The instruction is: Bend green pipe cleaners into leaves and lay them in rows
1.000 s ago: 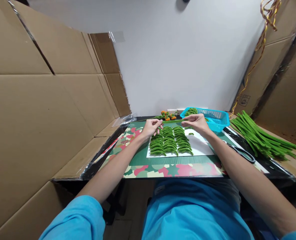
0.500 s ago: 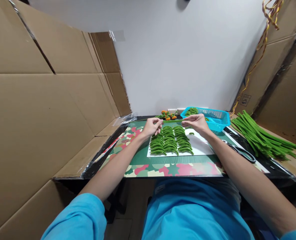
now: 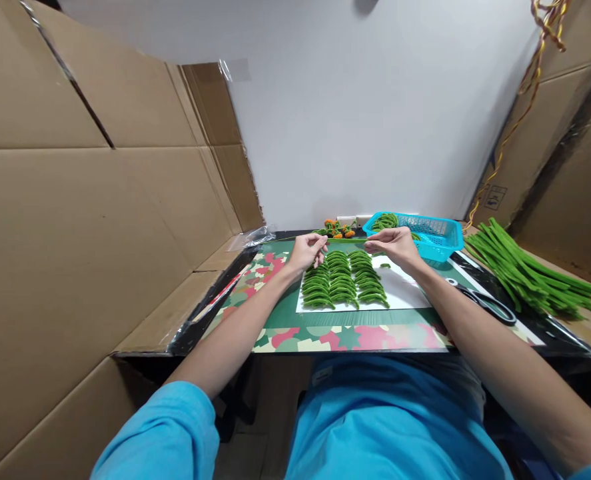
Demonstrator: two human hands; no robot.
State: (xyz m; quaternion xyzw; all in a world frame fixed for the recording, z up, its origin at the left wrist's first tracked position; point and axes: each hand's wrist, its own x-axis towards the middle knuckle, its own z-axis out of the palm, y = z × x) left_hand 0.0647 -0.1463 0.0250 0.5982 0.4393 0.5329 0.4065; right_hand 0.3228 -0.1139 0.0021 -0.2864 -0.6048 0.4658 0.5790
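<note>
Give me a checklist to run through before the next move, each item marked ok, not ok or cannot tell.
1. Green strip held at both sides: ok, it spans from the left hand to the right hand.
2. Strip straight: ok, no clear bend shows.
3. Curved green pieces in columns on the white sheet: ok, three columns.
4. No strays on the sheet: not ok, a small green piece lies apart.
5. Scissors clear of the right forearm: cannot tell, the forearm hides part.
6. Blue basket upright: ok.
</note>
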